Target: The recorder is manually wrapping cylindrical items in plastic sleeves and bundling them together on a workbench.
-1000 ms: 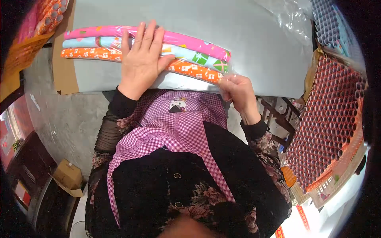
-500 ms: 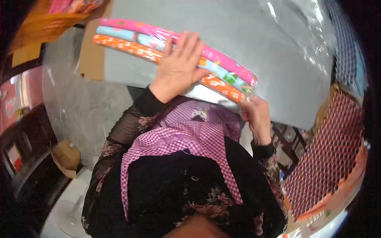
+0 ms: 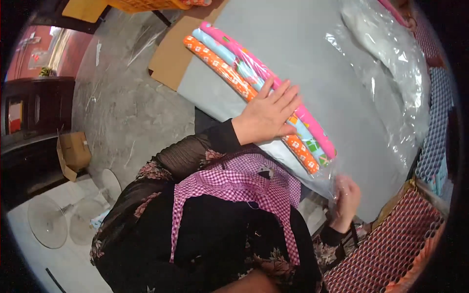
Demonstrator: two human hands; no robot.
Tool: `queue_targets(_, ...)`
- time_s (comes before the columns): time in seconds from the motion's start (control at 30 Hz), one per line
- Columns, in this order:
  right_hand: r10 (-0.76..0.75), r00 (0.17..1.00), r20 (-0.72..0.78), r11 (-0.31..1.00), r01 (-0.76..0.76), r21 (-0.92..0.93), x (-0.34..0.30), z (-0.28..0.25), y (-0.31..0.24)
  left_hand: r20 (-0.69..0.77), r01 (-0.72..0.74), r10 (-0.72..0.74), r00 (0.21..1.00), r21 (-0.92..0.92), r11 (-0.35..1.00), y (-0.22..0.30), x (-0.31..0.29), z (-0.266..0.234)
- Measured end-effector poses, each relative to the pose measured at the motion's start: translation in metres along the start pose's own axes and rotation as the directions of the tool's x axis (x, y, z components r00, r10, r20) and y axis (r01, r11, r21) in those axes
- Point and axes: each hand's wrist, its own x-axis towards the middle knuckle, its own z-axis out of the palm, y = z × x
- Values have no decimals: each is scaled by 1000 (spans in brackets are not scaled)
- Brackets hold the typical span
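Note:
Three folded patterned cloths, orange (image 3: 220, 66), light blue (image 3: 229, 58) and pink (image 3: 254, 61), lie side by side in a clear plastic sleeve on a grey table (image 3: 322, 73). My left hand (image 3: 268, 115) presses flat on the middle of the bundle, fingers spread. My right hand (image 3: 346, 198) is at the table's near edge, fingers closed on the clear plastic (image 3: 332, 171) at the open end of the sleeve. The bundle runs diagonally from upper left to lower right.
A heap of clear plastic bags (image 3: 391, 58) lies on the table's far right. Red netted rolls (image 3: 391, 244) stand at lower right. A brown cardboard sheet (image 3: 171, 53) juts from the table's left end. A cardboard box (image 3: 73, 151) and glass stands (image 3: 46, 222) sit on the floor at left.
The view has tilted and swung, so the bundle now runs diagonally. My right hand has slid from under the bundle's end down to the table edge, gripping the plastic. My left hand stays pressed on.

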Motion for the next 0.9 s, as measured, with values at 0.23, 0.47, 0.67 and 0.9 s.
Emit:
queue_targets(0.23,-166,968,-191,976,133,-175,-16,3,-17,18,-18,19,1000,-80,997,-1,2,6)
queue_targets(0.47,-650,743,-161,711,519,-475,-15,47,-16,51,-36,33,998,60,998,-5,14,-2)
queue_targets(0.67,-706,708,-3,443,438,-783,-2,59,-9,16,-72,71,997,102,992,-8,18,-3)
queue_targets(0.9,-393,909,-141,856,305,-418,12,66,1,62,-87,87,994,-5,996,-10,13,4)
